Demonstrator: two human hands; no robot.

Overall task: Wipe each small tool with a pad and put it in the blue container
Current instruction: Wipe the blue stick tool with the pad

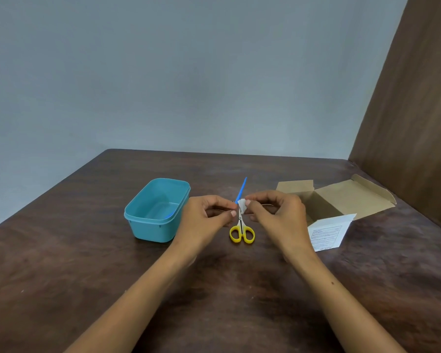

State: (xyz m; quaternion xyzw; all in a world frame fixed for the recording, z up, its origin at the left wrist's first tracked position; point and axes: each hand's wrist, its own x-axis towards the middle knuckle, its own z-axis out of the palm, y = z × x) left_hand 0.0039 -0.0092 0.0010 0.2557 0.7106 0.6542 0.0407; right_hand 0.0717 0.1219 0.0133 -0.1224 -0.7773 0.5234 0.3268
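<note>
Centre of frame: left hand (pixel 209 212) pinching a thin blue tool (pixel 241 191), right hand (pixel 278 212) pinching a white pad (pixel 242 205) against it. Scissors (pixel 242 229) lying just below, unwiped. Blue container (pixel 157 210) sitting left of centre; cardboard box (pixel 336 212) standing right. Risk: the slim tool slipping from that light fingertip pinch

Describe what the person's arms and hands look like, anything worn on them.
Both forearms are bare, with no sleeves in view. The left hand and right hand wear no gloves, and no rings, watch or bracelets show. The fingernails are short and unpainted.
</note>
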